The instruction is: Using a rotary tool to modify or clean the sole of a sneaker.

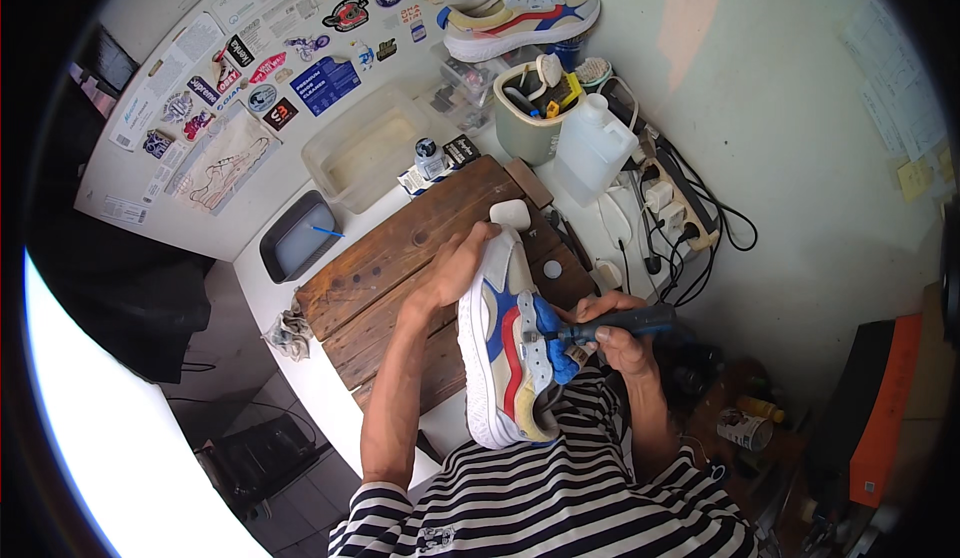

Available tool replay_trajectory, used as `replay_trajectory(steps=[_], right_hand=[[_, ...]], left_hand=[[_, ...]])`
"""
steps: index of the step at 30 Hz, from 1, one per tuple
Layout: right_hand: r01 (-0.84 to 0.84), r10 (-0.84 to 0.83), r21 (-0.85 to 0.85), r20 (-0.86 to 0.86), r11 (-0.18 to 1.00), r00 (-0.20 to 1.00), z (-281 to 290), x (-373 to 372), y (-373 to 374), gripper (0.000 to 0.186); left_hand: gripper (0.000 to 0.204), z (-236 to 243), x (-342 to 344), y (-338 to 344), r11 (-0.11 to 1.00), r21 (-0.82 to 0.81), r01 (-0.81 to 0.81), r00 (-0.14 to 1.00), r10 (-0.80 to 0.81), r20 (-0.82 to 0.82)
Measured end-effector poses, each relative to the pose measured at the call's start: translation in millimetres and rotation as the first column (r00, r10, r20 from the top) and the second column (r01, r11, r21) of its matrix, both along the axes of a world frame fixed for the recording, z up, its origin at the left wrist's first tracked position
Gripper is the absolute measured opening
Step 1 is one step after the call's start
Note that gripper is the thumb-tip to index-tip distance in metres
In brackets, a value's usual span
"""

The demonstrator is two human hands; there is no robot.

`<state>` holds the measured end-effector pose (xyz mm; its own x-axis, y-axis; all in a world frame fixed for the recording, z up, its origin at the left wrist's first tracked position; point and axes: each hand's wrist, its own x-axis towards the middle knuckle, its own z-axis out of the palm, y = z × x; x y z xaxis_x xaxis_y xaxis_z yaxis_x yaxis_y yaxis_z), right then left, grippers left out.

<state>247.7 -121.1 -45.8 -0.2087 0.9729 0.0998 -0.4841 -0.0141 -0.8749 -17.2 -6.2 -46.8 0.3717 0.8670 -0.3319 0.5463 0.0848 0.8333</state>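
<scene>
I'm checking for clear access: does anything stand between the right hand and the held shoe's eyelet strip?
Yes: the dark handheld tool, held in the right hand, spans that gap, its narrow end at the pale eyelet strip. The blue tongue of the shoe also bulges there.

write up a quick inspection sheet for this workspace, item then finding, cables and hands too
Surface: brown plank board on a white table
Job's things: multicoloured sneaker, dark handheld tool
Clutter: clear tub, dark-rimmed tray with blue stick, tool-filled bin, white jug, crumpled material
Left hand: gripping the sneaker's toe end
Right hand: holding the tool, tip at the light-blue lace panel; contact unclear
Cables: power strip with plugs in, black cables tangled beside it
Surroundings: stickered panel behind, similar sneaker near its right end
</scene>
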Motion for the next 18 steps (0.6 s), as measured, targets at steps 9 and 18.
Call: replay_trajectory(steps=[9, 18], right_hand=[[0.081, -0.082, -0.055, -0.012, 0.995, 0.997, -4, -6, -1, 0.025], [-0.006, 0.006, -0.027, -0.006, 1.000, 1.000, -6, -2, -1, 0.025]], left_hand=[[0.054, 0, -1, -1, 1.000, 0.025, 0.002, 1.000, -0.002, -0.008], [0.053, -2, -2, -1, 0.999, 0.045, 0.015, 1.000, -0.014, -0.007]])
